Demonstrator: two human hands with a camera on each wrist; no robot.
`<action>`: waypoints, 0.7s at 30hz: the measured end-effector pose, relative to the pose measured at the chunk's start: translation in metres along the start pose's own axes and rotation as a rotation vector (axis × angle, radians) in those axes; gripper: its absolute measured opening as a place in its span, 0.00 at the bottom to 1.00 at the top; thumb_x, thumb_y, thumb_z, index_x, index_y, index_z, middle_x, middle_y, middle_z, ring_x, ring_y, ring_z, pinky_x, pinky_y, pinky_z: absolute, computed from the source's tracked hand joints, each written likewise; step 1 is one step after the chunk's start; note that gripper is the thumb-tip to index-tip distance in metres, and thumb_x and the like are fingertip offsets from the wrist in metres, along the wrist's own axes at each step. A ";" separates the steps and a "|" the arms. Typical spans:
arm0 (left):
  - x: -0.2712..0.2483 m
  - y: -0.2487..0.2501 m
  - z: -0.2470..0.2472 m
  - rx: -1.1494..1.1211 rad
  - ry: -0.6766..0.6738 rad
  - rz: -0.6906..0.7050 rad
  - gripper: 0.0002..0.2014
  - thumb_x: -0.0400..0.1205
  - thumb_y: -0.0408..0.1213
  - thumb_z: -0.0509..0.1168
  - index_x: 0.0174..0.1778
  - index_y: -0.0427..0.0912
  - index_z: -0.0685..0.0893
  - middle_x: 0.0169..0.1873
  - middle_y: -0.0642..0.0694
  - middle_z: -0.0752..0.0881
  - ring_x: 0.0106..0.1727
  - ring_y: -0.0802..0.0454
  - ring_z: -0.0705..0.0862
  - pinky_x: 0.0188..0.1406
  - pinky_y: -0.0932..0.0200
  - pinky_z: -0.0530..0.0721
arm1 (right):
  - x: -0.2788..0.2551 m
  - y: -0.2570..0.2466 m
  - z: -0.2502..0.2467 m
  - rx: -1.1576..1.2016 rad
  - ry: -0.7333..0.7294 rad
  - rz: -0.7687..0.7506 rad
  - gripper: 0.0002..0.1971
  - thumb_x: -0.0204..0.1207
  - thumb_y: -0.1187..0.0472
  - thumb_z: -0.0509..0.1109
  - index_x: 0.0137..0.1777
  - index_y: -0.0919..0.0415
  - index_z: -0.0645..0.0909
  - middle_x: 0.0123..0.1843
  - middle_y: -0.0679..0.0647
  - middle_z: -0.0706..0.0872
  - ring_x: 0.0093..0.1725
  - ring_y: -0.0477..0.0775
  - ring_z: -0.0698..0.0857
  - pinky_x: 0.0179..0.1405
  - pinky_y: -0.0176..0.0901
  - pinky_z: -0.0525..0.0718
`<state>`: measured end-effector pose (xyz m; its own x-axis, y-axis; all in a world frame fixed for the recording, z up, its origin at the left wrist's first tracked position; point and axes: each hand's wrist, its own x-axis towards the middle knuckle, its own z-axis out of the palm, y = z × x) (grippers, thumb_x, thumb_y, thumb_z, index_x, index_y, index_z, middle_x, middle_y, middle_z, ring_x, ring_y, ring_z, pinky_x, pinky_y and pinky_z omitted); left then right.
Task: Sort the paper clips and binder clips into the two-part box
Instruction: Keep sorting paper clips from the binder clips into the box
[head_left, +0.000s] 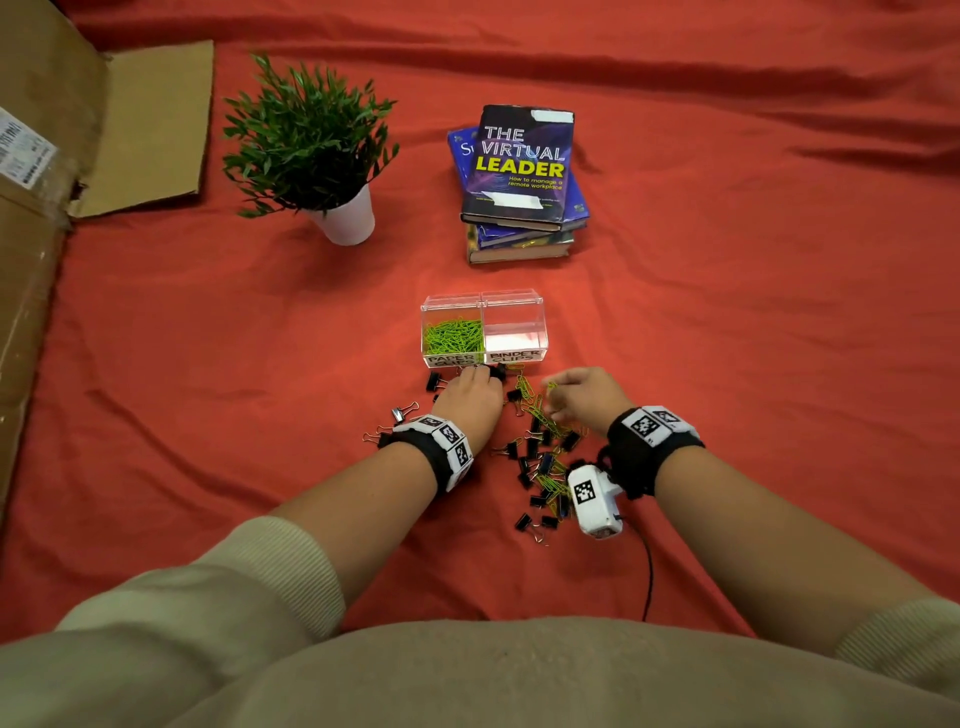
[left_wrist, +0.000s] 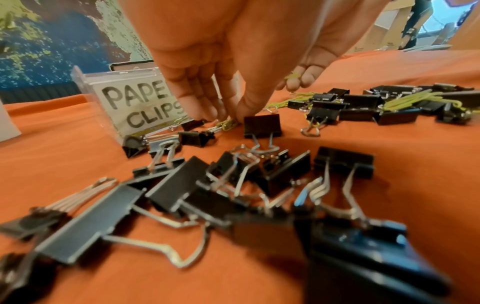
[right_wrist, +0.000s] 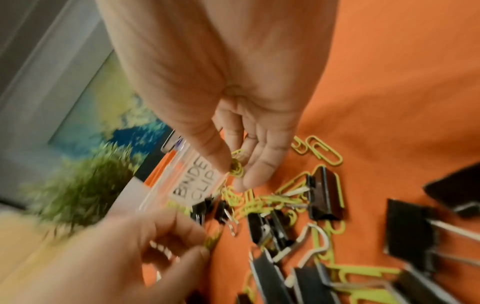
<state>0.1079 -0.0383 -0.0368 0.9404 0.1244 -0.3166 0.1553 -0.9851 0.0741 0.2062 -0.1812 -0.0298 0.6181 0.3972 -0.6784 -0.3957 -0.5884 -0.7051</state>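
Both hands pinch green paper clips, the left hand (head_left: 470, 397) low on the cloth, the right hand (head_left: 584, 392) lifted, with the 2-part box (head_left: 483, 332) just beyond their fingertips.

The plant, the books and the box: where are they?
Plant (head_left: 311, 135), head view, on its green leaves.
Books (head_left: 519, 161), head view, on the top cover.
Box (head_left: 514, 322), head view, on the clear right-hand wall.

Before you, the two-part box (head_left: 484, 328) holds paper clips (head_left: 451, 335) in its left compartment; behind it stand a potted plant (head_left: 311, 150) left, stacked books (head_left: 519, 182) right.
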 end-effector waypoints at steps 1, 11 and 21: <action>-0.001 0.000 0.001 0.016 -0.001 0.001 0.15 0.80 0.22 0.52 0.62 0.30 0.74 0.61 0.35 0.76 0.64 0.37 0.74 0.61 0.47 0.75 | -0.001 -0.002 -0.002 0.111 -0.013 0.011 0.08 0.77 0.73 0.61 0.50 0.66 0.81 0.37 0.60 0.83 0.31 0.53 0.82 0.34 0.41 0.83; -0.014 -0.014 -0.009 -0.502 0.000 -0.093 0.08 0.80 0.31 0.58 0.54 0.37 0.76 0.50 0.39 0.82 0.50 0.42 0.80 0.47 0.52 0.76 | 0.014 -0.005 0.014 -0.516 0.174 -0.169 0.09 0.74 0.66 0.67 0.52 0.61 0.83 0.43 0.56 0.85 0.34 0.52 0.81 0.31 0.40 0.79; -0.027 -0.040 -0.021 -0.963 0.004 -0.303 0.11 0.83 0.31 0.55 0.54 0.48 0.80 0.35 0.44 0.83 0.33 0.49 0.81 0.33 0.54 0.81 | 0.011 -0.001 0.045 -0.800 0.153 -0.353 0.17 0.75 0.61 0.70 0.62 0.65 0.77 0.65 0.61 0.77 0.65 0.59 0.77 0.64 0.47 0.75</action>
<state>0.0829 0.0002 -0.0113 0.8213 0.3561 -0.4457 0.5647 -0.3964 0.7239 0.1830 -0.1441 -0.0461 0.7210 0.5836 -0.3736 0.3929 -0.7884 -0.4734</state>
